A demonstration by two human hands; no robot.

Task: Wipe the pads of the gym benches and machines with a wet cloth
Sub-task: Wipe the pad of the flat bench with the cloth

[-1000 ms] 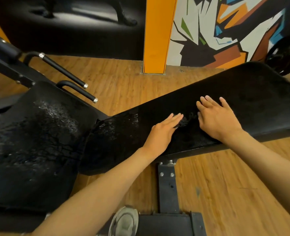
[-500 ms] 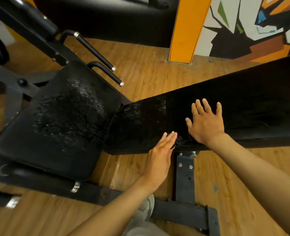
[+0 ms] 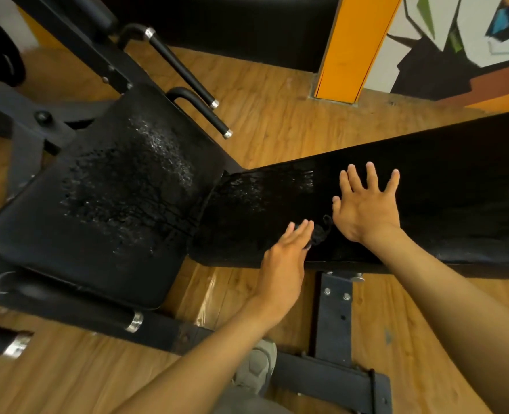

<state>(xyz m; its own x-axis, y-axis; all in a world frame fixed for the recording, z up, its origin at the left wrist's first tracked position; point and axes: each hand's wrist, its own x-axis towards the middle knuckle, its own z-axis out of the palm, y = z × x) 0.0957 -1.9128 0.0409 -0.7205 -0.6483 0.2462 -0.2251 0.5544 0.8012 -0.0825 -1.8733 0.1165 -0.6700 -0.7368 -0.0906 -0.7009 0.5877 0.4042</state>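
Black vinyl seat pad (image 3: pixel 104 204) and the near end of the long black backrest pad (image 3: pixel 256 204) glisten wet, while flat left hand (image 3: pixel 283 264) and splayed right hand (image 3: pixel 366 210) press a dark cloth (image 3: pixel 319 234) between them, the backrest's far stretch seemingly unwiped.

- The long back pad (image 3: pixel 426 186) runs bare to the right of the right hand (image 3: pixel 366 207), a broad open stretch toward the far right.
- Between the two hands a small dark cloth (image 3: pixel 319 234) lies bunched on the pad, touching the left hand (image 3: pixel 286 264).
- Left of the pad, the seat pad (image 3: pixel 104 204) offers a wide wet surface; a narrow gap parts the two pads.
- Two handle bars (image 3: pixel 187 85) jut over the seat's far edge.
- The steel frame post (image 3: pixel 334 312) stands under the pad's near edge.
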